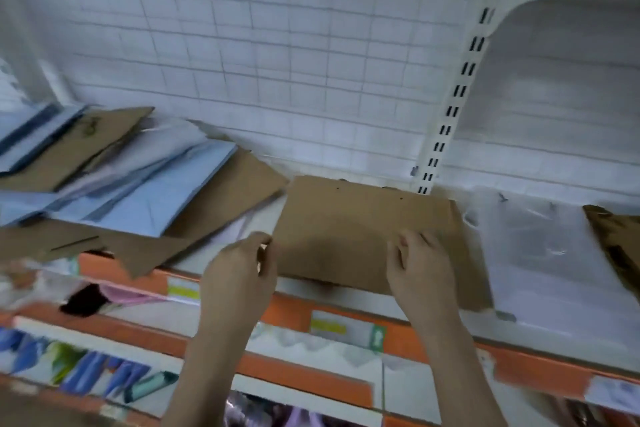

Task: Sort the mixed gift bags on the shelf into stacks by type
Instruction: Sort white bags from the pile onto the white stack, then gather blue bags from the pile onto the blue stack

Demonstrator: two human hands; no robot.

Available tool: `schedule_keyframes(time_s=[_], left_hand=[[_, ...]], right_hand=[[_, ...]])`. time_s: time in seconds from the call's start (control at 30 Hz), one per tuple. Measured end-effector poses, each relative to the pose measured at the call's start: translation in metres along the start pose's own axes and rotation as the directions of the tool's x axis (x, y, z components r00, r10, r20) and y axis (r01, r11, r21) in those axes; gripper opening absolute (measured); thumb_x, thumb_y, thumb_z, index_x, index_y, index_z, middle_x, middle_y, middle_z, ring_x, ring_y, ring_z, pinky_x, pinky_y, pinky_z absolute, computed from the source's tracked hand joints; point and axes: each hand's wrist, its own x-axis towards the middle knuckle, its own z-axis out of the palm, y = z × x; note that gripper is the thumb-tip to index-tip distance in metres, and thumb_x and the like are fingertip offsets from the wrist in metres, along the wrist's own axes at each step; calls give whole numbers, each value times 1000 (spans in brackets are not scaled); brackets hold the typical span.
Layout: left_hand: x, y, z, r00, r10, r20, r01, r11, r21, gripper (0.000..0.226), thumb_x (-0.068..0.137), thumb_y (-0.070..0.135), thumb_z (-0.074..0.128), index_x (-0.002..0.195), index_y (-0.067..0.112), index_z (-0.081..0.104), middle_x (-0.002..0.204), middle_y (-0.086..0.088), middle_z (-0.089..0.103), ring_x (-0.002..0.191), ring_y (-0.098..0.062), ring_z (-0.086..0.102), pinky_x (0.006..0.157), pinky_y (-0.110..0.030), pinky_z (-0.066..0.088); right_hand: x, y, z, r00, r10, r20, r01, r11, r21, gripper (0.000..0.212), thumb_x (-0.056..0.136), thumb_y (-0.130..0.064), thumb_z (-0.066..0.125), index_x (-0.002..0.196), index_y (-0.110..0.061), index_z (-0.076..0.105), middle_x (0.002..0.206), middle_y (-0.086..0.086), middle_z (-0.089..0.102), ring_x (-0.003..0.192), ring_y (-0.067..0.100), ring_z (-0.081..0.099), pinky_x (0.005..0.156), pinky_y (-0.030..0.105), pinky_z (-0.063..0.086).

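Bright, even light; heavy motion blur, wide-angle bending at edges.

No legible text, brand or number anywhere; heavy motion blur throughout. Price tags [328,325] on the orange shelf edge strip [287,312]: yellow bands only, print smeared beyond reading. Green tag [377,338] beside them: a pale upward arrow shape, no words readable. Another yellow-green label [183,289] further left on the strip, blank to the eye. Small dark mark [90,126] on a brown paper bag [69,149] at far left, possibly a printed motif, not decipherable. White label [620,395] at lower right, grey smudges, unreadable
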Motion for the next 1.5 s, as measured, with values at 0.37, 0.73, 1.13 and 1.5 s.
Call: schedule_keyframes(time_s=[0.37, 0.73, 1.13, 1.5], left_hand=[[24, -219, -144, 963, -182, -198, 194, 980, 44, 8, 87, 12, 59, 89, 10, 66, 78, -8, 67, 63, -28, 60, 54, -27, 40], [63, -364, -200, 914, -292, -281, 335, 935, 118, 22, 91, 22, 53, 105, 9, 65, 96, -5, 68, 79, -25, 62, 62, -32, 49], [160, -460, -228, 936, -238, -258, 269, 959, 94, 25, 91, 23, 54, 111, 11, 63, 96, -3, 66, 84, -21, 61, 65, -25, 38], [245, -536, -237, 876, -477, 66, 451, 861, 236, 92, 70, 75, 50, 135, 10, 40, 128, -20, 46, 120, -39, 40, 97, -47, 36]], right_hand=[[-13, -242, 116, 975, -201, 93, 178, 961, 209, 25, 90, -17, 55, 110, -5, 63, 105, 13, 63, 101, 31, 56, 80, 33, 38], [14, -400, 207, 927, -363, 95, 309, 882, 356, 25, 92, -18, 50, 112, -8, 61, 102, 9, 60, 98, 25, 55, 80, 31, 41], [47, -493, 262, 952, -293, 93, 254, 919, 301, 15, 90, -17, 53, 95, -7, 63, 91, 9, 63, 83, 28, 57, 75, 40, 47], [31, -528, 284, 995, -16, 102, 1, 989, 148, 20, 92, -22, 49, 101, -10, 62, 96, 5, 64, 94, 24, 56, 79, 39, 47]])
